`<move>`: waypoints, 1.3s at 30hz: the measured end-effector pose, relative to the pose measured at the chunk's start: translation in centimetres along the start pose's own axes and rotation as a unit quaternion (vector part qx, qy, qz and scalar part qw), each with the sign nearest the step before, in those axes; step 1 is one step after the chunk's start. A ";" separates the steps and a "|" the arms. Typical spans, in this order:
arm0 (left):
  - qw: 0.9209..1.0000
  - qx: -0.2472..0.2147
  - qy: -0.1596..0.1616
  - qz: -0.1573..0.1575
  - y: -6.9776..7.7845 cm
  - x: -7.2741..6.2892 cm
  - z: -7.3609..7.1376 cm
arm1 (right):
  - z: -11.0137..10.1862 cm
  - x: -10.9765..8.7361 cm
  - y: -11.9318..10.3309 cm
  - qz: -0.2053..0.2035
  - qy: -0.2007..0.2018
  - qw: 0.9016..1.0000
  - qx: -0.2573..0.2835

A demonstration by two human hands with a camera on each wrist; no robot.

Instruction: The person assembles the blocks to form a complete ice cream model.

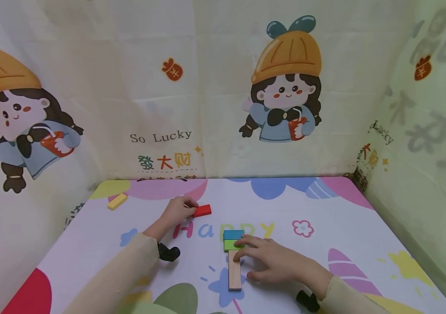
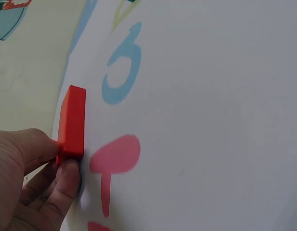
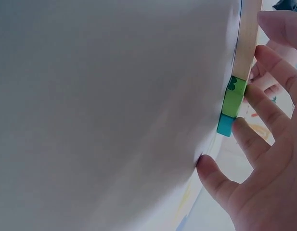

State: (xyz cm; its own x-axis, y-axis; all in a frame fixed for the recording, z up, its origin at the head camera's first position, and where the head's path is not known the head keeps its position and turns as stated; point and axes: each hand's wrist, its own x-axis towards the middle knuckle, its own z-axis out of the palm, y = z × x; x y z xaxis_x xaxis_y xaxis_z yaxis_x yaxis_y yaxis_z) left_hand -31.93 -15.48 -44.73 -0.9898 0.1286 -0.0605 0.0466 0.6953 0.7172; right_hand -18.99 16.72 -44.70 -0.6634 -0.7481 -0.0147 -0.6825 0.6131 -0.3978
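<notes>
The left hand (image 1: 177,210) pinches the red block (image 1: 203,211) by one end, beyond the printed H; the fingers hide that end. We cannot tell whether the block rests on the desk (image 1: 309,209) or sits just off it. The right hand (image 1: 279,262) is spread wide, fingertips at the green block (image 1: 229,245) and the wood block (image 1: 234,275), covering part of each. Blue block (image 1: 233,234), green and wood touch in a row, wood lengthwise and nearest the person; the right wrist frame cuts off its near end. Both sleeves (image 1: 114,274) run out of the head view, as does the desk's near edge.

The yellow block (image 1: 117,201) lies near the far left corner, well apart from the rest. We note a white stretch between red and blue blocks, and a wide printed one from the right hand to the right edge. The far edge meets the cloth (image 1: 219,87).

Writing: "Happy" on the desk, first p partly under the blue block; "So Lucky" and 發大财 on the cloth, the line beneath cut off and illegible to us.
</notes>
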 end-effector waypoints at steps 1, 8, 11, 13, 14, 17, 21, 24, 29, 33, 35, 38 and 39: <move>1.000 0.000 -0.001 0.003 0.1 0.0 0.2 | 0.0 0.1 0.0 0.003 -0.004 1.000 0.003; 1.000 -0.025 -0.017 0.006 1.4 0.5 1.7 | 0.0 0.3 0.0 0.011 -0.012 1.000 0.010; 0.999 -0.025 -0.018 0.015 2.0 0.5 2.4 | 0.0 0.3 0.0 0.010 -0.011 1.000 0.010; 0.999 -0.021 -0.018 0.021 2.3 0.5 2.8 | 0.0 0.3 0.0 0.010 -0.010 1.000 0.011; 0.999 -0.020 -0.019 0.024 2.5 0.5 2.9 | 0.0 0.3 0.0 0.011 -0.009 1.000 0.011; 0.999 -0.017 -0.021 0.030 3.0 0.5 3.3 | 0.0 0.3 -0.1 0.008 -0.006 1.000 0.009; 0.999 -0.017 -0.026 0.035 3.3 0.6 3.8 | 0.2 0.2 0.0 0.001 -0.001 1.000 0.006; 0.998 -0.023 -0.032 0.041 3.3 0.7 4.0 | 0.2 0.2 0.0 -0.002 0.001 1.000 0.004; 0.998 -0.029 -0.042 0.046 3.8 0.5 4.4 | 0.2 0.2 0.1 0.001 -0.001 1.000 0.009; 0.997 -0.027 -0.049 0.054 4.3 0.3 4.7 | 0.1 0.1 0.0 -0.001 0.000 1.000 0.008; 0.997 -0.024 -0.054 0.057 4.6 0.0 4.8 | 0.1 0.1 0.0 -0.002 0.001 1.000 0.007; 0.996 -0.023 -0.060 0.060 5.0 -0.4 5.0 | 0.1 0.1 -0.1 -0.006 0.005 1.000 0.004; 0.996 -0.020 -0.062 0.063 5.2 -0.5 5.0 | 0.0 0.0 -0.1 -0.005 0.005 1.000 0.004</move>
State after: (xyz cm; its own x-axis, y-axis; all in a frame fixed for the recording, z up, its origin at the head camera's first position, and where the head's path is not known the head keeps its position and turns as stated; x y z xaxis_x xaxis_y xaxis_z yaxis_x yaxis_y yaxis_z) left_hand -30.56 -8.41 -44.48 -0.9520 0.3015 -0.0522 0.1611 0.6390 0.7521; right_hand -18.93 16.62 -44.70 -0.6596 -0.7517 -0.0021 -0.6866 0.6036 -0.4053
